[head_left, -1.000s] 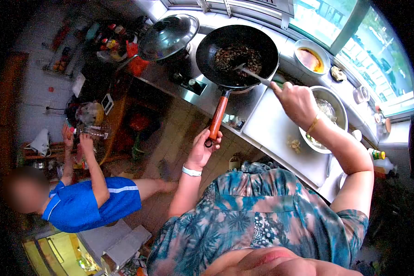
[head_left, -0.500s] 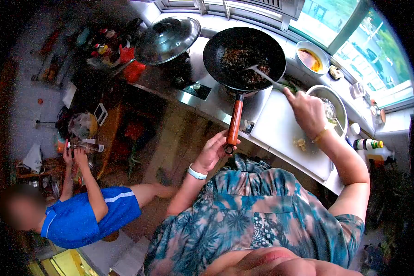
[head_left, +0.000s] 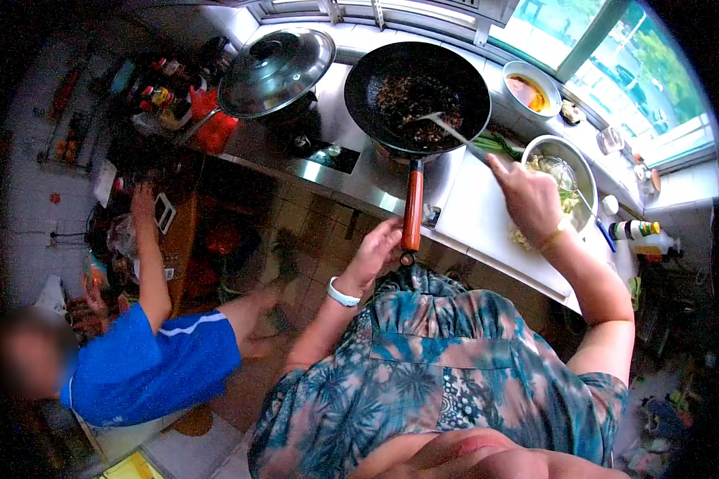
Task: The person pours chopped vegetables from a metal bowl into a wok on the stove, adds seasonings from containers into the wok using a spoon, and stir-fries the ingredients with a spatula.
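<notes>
A black wok (head_left: 375,104) with dark, chopped food (head_left: 407,97) in it sits on the stove. My left hand (head_left: 375,254) is closed round the end of its reddish wooden handle (head_left: 414,206). In my right hand (head_left: 533,195) is the handle of a metal spatula (head_left: 454,130), whose blade rests among the food. Beneath and beside my right hand lies a white cutting board (head_left: 475,203) with small pale pieces at its edge. A metal bowl (head_left: 589,172) holding a strainer and pale green food stands just right of that hand.
A glass-lidded pan (head_left: 276,72) stands left of the wok. An oval dish (head_left: 531,88) with reddish liquid is by the window, and bottles (head_left: 635,230) stand at the right. Another person in blue (head_left: 160,371) is at the lower left, one arm reaching toward a cluttered shelf.
The spatula has shifted within the wok. The other person has let go of the clear bottle held earlier and extended one arm upward. The view has swung slightly.
</notes>
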Demonstrator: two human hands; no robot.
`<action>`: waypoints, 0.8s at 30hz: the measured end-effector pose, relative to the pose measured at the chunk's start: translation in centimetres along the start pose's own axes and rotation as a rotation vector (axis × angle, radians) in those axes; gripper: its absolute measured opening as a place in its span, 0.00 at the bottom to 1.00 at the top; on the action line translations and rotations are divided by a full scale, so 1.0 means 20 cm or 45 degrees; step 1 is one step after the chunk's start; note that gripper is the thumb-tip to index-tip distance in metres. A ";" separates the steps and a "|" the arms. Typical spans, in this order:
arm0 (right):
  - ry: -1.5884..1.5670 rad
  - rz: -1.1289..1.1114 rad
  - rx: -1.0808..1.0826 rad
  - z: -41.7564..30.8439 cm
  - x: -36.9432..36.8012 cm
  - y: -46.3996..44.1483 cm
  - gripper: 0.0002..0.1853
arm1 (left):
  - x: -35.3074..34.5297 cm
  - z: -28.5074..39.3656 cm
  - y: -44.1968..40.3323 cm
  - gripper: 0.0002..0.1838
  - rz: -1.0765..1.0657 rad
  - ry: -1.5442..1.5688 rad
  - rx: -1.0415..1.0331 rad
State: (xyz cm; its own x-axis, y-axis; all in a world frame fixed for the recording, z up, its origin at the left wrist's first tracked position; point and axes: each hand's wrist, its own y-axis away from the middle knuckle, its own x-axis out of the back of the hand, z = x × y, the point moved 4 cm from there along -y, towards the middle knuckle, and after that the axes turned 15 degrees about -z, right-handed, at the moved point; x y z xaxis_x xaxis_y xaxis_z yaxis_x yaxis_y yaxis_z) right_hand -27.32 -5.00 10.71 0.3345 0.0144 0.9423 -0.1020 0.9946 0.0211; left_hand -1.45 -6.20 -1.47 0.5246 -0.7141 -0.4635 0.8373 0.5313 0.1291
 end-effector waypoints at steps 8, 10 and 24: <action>0.108 0.181 -0.051 0.13 -0.06 -0.39 0.11 | -0.40 0.95 0.07 0.31 0.237 -1.469 -0.723; 0.121 -0.017 -0.085 0.15 -0.11 -0.31 0.15 | -0.70 1.11 0.05 0.23 0.058 -2.264 -0.786; 0.155 -0.044 -0.061 0.14 -0.18 -0.37 0.19 | -1.07 1.12 0.11 0.18 0.134 -2.510 -0.900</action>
State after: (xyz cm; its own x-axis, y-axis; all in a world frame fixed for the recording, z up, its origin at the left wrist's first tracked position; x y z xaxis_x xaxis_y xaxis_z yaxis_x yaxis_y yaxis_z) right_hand -30.32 -12.74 8.13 0.4486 -0.0109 0.8937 -0.0442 0.9984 0.0343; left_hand -7.50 0.05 28.42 0.3822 0.1537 0.9112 0.8624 0.2950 -0.4115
